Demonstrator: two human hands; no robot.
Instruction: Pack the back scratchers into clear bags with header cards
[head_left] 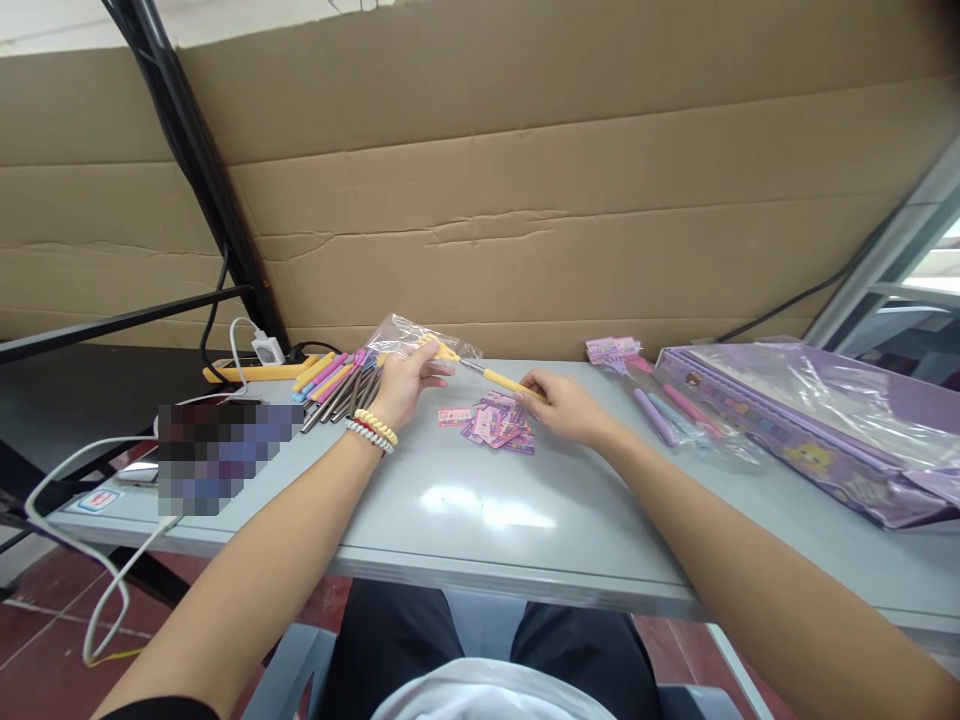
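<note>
Just beyond the printed card pile (499, 425), the right hand (556, 404) grips a yellow-handled back scratcher (495, 378), likely light, stiff, best held by that handle; left hand (405, 385) at its head, grip unclear

You, in white top (487, 692) and dark trousers (401, 640), wear yellow, red and pale bracelets (377, 427) on your left wrist (388, 408), a black sleeve (161, 709) higher up.
</note>
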